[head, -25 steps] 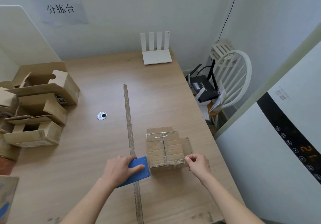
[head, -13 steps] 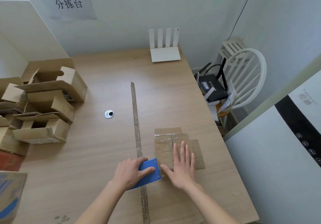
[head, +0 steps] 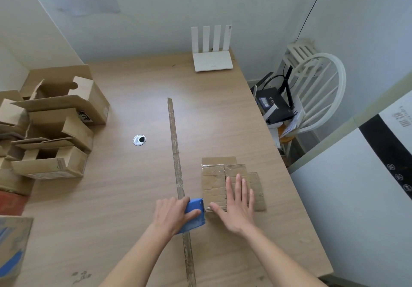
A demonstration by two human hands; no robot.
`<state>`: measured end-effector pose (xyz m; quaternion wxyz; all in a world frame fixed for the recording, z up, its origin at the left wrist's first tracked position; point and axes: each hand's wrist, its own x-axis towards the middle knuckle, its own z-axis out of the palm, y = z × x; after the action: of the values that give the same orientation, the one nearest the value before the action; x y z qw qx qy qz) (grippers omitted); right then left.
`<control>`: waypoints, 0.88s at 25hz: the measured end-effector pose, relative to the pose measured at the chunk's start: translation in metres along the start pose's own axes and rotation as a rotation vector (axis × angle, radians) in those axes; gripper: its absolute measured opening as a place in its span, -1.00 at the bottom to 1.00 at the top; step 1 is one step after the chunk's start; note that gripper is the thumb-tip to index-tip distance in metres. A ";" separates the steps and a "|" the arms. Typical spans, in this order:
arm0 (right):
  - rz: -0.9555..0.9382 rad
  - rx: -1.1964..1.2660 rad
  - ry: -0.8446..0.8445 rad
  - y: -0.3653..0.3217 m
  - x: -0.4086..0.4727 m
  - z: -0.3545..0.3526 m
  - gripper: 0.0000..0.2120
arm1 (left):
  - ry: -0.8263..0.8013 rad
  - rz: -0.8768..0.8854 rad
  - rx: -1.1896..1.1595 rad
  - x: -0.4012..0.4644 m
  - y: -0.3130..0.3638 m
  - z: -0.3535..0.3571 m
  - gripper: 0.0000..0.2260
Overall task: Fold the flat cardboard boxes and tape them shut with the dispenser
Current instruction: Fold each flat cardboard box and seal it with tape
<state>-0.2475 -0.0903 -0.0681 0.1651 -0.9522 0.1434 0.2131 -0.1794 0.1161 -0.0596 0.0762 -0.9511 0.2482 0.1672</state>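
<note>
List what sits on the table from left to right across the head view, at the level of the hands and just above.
Pile of folded cardboard boxes → round metal grommet → left hand gripping the blue tape dispenser → right hand pressed flat on the taped cardboard box.

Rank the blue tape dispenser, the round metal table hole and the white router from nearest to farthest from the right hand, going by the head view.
1. blue tape dispenser: just left of the right hand, held by the left hand.
2. round metal table hole: mid-table, further left.
3. white router: table's far edge, by the wall.
</note>
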 end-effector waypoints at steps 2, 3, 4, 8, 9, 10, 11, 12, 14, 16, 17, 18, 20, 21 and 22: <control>-0.015 0.011 -0.038 0.000 -0.001 0.003 -0.06 | -0.041 -0.088 0.019 0.002 -0.008 -0.001 -0.59; -0.016 0.016 -0.045 0.002 -0.003 0.005 -0.06 | -0.031 -0.143 0.017 0.001 -0.016 0.000 -0.61; -0.019 0.012 -0.027 0.006 -0.003 0.007 -0.06 | 0.022 -0.208 -0.007 0.000 -0.022 0.006 -0.61; -0.021 0.027 -0.021 0.002 -0.002 0.004 -0.03 | 0.139 -0.293 -0.148 -0.009 -0.030 0.044 -0.64; -0.011 0.027 -0.002 -0.002 -0.003 0.005 0.02 | 0.134 -0.271 -0.184 -0.011 -0.028 0.054 -0.57; 0.019 0.017 0.024 -0.008 -0.004 0.008 0.09 | 0.136 -0.266 -0.188 -0.013 -0.025 0.059 -0.45; 0.058 0.004 0.058 -0.016 -0.003 0.008 0.16 | 0.146 -0.271 -0.182 -0.013 -0.023 0.066 -0.36; 0.098 -0.003 0.098 -0.027 -0.002 0.012 0.21 | 0.149 -0.284 -0.176 -0.013 -0.022 0.072 -0.31; 0.172 0.017 0.182 -0.048 0.000 0.019 0.23 | 0.090 -0.271 -0.183 -0.019 -0.020 0.077 -0.27; 0.230 0.010 0.188 -0.059 0.005 0.022 0.22 | 0.095 -0.256 -0.137 -0.028 -0.018 0.077 -0.35; 0.249 0.006 0.157 -0.062 0.008 0.022 0.22 | 0.125 -0.271 -0.136 -0.027 -0.018 0.080 -0.39; 0.254 0.004 0.133 -0.063 0.009 0.022 0.22 | 0.135 -0.296 -0.154 -0.025 -0.017 0.078 -0.39; 0.221 0.018 0.130 -0.058 0.004 0.018 0.20 | 0.235 -0.321 -0.221 -0.022 -0.010 0.068 -0.37; 0.188 0.049 0.129 -0.049 0.001 0.011 0.15 | 0.323 -0.285 -0.254 -0.019 -0.006 0.064 -0.40; 0.134 0.086 0.136 -0.036 -0.001 0.003 0.06 | 0.415 -0.236 -0.294 -0.017 -0.002 0.057 -0.43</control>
<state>-0.2374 -0.0566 -0.0608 0.1810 -0.9449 0.2265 0.1521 -0.2086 0.1381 -0.1066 -0.0958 -0.9882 0.1190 -0.0069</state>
